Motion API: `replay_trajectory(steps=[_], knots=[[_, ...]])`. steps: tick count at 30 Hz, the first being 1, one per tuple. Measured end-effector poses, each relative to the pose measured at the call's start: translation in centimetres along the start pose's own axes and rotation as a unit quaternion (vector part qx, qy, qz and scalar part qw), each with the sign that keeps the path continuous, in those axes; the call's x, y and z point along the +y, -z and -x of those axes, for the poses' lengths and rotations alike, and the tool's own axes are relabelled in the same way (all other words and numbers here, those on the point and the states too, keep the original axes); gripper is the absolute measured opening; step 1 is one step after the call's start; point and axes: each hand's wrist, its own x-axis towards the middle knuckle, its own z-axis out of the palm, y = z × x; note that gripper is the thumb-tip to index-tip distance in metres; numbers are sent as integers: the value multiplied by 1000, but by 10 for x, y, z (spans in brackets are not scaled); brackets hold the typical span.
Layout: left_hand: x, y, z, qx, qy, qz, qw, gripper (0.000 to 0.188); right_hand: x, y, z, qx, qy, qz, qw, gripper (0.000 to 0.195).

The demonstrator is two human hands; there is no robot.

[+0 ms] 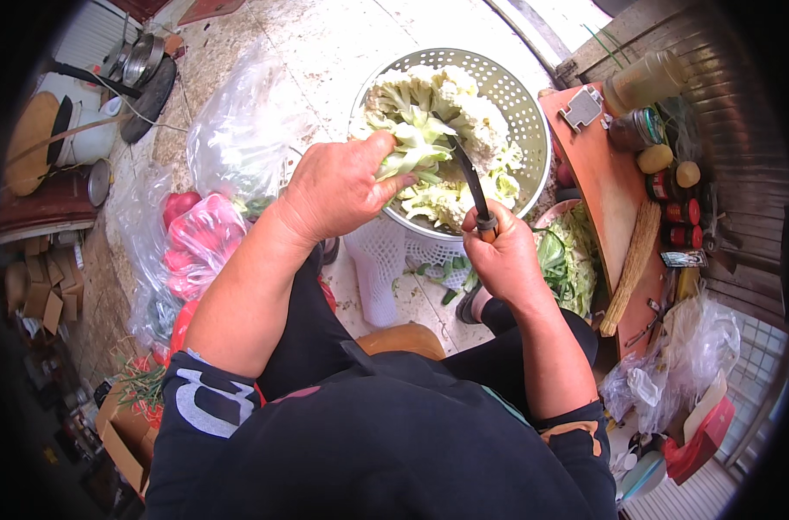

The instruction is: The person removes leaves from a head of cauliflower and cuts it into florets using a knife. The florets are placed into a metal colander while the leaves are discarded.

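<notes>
My left hand grips a piece of cauliflower by its pale green stalk and leaf stubs. In my right hand is a curved, dark-bladed knife with a wooden handle. Its blade reaches up to the stalk, and the tip is partly hidden there. Both hands are over the near side of a perforated metal colander. Several cauliflower florets lie in the colander beneath and beyond the held piece.
A clear plastic bag and a pink bag sit left on the tiled floor. Shredded greens fill a bowl at right. Beside it, an orange board bears jars and a straw whisk-like bundle. White foam netting lies below the colander.
</notes>
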Motion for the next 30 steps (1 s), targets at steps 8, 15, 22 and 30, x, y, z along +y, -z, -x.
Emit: replay_trajectory(steps=[8,15,22,30], knots=[[-6,2,3,-13,19,86,996,27,-4,1,-2,-21,-1,72,997,10],[-1,-2,5,7,23,47,999,28,-6,1,-3,-29,-19,76,996,12],[-2,-3,6,40,-17,-97,994,29,-11,1,-8,-66,-48,64,995,12],[5,-15,-1,18,58,-72,996,29,-7,-2,-7,-84,-95,-16,992,7]])
